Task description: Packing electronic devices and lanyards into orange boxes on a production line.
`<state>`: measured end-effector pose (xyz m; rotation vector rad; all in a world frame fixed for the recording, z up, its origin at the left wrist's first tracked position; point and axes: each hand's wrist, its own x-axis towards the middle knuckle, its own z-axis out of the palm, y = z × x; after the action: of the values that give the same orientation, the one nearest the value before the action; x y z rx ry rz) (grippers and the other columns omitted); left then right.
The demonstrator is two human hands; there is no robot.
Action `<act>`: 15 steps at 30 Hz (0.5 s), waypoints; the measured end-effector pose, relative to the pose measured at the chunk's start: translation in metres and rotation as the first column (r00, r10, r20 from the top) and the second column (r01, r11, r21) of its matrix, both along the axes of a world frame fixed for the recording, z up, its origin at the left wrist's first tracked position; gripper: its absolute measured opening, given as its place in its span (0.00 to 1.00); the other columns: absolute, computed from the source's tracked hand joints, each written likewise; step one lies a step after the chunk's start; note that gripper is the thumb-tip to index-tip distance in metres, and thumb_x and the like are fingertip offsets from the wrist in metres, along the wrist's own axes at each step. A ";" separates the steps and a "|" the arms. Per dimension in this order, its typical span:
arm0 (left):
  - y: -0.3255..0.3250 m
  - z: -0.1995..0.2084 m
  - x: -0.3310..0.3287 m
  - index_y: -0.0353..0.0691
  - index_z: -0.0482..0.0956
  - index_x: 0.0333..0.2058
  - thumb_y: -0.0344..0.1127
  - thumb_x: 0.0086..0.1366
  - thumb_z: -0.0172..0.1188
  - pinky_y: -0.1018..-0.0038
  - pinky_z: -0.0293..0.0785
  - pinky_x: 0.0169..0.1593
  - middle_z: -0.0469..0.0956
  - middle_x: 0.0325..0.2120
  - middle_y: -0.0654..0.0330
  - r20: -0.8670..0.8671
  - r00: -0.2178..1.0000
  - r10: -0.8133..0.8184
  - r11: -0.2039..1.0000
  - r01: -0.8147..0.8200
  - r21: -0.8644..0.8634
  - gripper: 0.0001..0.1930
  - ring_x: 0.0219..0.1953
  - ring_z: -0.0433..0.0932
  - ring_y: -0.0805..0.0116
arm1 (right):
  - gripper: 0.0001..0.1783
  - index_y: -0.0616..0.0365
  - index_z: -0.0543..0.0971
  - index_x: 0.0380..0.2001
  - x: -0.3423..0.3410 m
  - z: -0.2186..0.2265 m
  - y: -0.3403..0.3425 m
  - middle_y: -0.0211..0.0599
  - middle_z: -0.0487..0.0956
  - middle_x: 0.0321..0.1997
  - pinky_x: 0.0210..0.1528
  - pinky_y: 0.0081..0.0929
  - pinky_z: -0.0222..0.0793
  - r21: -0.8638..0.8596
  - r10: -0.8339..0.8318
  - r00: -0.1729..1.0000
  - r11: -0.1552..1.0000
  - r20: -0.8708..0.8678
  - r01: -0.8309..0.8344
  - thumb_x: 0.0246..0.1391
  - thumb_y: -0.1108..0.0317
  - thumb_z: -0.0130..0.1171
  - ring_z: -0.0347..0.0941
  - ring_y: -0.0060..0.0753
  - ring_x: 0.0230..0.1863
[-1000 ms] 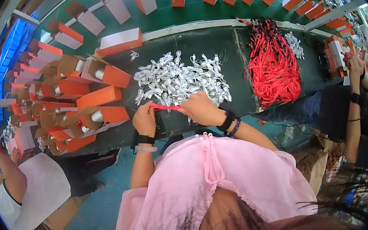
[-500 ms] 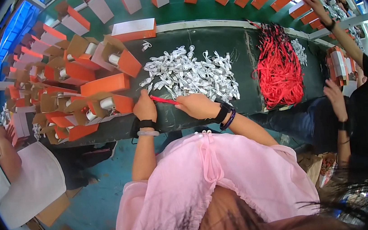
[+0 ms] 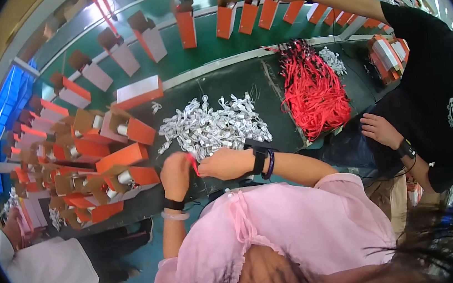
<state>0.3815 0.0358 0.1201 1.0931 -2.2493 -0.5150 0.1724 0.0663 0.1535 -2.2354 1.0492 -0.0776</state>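
Observation:
My left hand (image 3: 176,175) and my right hand (image 3: 223,164) are close together at the near side of the dark table. Between them runs a short visible piece of red strap (image 3: 193,165), with fingers of both hands closed on it. The rest of the strap is hidden by the hands. Just beyond lies a heap of white coiled cables (image 3: 213,125). Farther right is a pile of red straps with black ends (image 3: 316,97), of the same colour as the held one.
Open orange-and-white boxes (image 3: 114,182) with white items crowd the left. A closed box (image 3: 139,90) lies behind them. More boxes (image 3: 186,30) stand along the green belt (image 3: 172,61). A co-worker in black (image 3: 431,73) reaches over it at right; another person (image 3: 56,267) is at left.
The view has shifted, and the scene sits differently in it. My hands have come closer together, so less of the strap shows. The right co-worker's raised hand is now at a belt box.

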 end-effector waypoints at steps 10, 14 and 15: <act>-0.005 0.019 -0.067 0.34 0.78 0.38 0.30 0.66 0.57 0.72 0.73 0.34 0.78 0.28 0.61 -0.188 0.981 -0.039 0.850 0.132 0.511 0.06 0.32 0.78 0.70 | 0.05 0.53 0.78 0.33 -0.059 0.008 0.020 0.39 0.79 0.31 0.31 0.42 0.74 -0.337 -0.257 0.962 0.901 0.094 0.273 0.52 0.69 0.56 0.78 0.47 0.34; -0.008 0.034 -0.106 0.34 0.79 0.37 0.31 0.66 0.58 0.73 0.71 0.32 0.79 0.27 0.60 -0.198 0.957 -0.212 0.853 0.280 0.440 0.07 0.30 0.76 0.72 | 0.09 0.58 0.81 0.38 -0.093 -0.002 0.013 0.36 0.81 0.31 0.30 0.31 0.76 -0.080 -0.496 0.631 0.746 0.597 0.662 0.59 0.68 0.55 0.80 0.30 0.34; -0.009 0.032 -0.118 0.35 0.80 0.37 0.32 0.65 0.59 0.72 0.70 0.32 0.79 0.26 0.57 -0.445 0.894 -0.049 0.778 0.314 0.544 0.07 0.28 0.76 0.70 | 0.10 0.59 0.82 0.39 -0.095 -0.001 0.012 0.34 0.81 0.31 0.30 0.27 0.77 0.372 -0.739 0.248 0.563 0.626 0.738 0.62 0.67 0.53 0.80 0.24 0.35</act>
<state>0.2631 0.0265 0.1518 0.9213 -1.8499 -1.4907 0.0772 0.0783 0.1524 -1.2000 1.4769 -1.3020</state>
